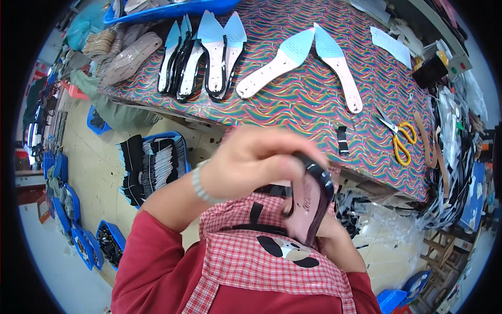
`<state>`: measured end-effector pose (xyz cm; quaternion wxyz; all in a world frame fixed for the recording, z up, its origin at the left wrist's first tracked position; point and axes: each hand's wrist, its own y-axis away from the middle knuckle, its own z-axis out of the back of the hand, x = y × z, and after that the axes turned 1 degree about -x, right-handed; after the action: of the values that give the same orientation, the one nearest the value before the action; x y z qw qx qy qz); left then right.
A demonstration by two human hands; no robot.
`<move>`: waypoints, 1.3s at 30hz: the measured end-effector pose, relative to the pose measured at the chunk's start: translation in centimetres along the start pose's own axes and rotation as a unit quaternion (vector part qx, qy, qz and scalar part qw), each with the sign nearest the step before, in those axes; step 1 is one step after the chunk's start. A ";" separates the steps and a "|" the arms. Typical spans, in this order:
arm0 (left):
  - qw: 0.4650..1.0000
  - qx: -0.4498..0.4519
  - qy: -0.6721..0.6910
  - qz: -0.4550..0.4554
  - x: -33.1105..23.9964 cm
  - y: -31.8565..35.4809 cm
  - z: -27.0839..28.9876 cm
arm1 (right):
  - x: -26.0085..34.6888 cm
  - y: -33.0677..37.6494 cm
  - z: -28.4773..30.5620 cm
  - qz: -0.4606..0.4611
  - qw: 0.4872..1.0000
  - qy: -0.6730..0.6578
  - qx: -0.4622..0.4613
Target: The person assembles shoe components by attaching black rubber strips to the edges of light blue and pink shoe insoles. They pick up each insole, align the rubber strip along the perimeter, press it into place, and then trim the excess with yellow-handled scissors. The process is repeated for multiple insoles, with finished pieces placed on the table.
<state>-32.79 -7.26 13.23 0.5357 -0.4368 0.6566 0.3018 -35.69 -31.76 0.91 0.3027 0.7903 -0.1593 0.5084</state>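
Pink pointed shoe insole w/ black edge strip (308,201), gripped by left hand (251,162) & right hand (327,230); yellow-handled scissors (400,138) on wavy multicolour table (303,99).

A worktable (314,104) covered in wavy rainbow-patterned cloth carries two pale insoles with light-blue toes (308,63) lying in a V, and a row of black-edged insoles (204,57) to their left. Yellow-handled scissors (400,138) lie near the table's right end. On the floor, a blue bin (157,162) holds stacked black pieces.
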 end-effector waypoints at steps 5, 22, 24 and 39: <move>0.767 -0.061 -0.560 -0.307 -4.7 1.8 5.6 | 8.0 -2.6 6.7 0.184 0.755 0.408 -0.479; 0.759 -0.429 0.209 0.442 25.5 25.6 9.7 | -0.8 8.1 6.9 0.063 0.762 0.427 -0.483; 0.760 -0.447 0.289 0.373 26.4 23.4 7.7 | -0.8 3.3 3.2 0.106 0.814 0.451 -0.350; 0.777 -0.595 0.198 -0.049 15.5 23.2 1.9 | -1.9 -17.2 -16.3 0.324 0.835 0.440 0.070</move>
<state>-53.42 0.61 -3.89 0.0411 -0.7504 0.4153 0.5126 -38.42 -8.25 -1.38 0.1026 0.4055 -0.2206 0.8811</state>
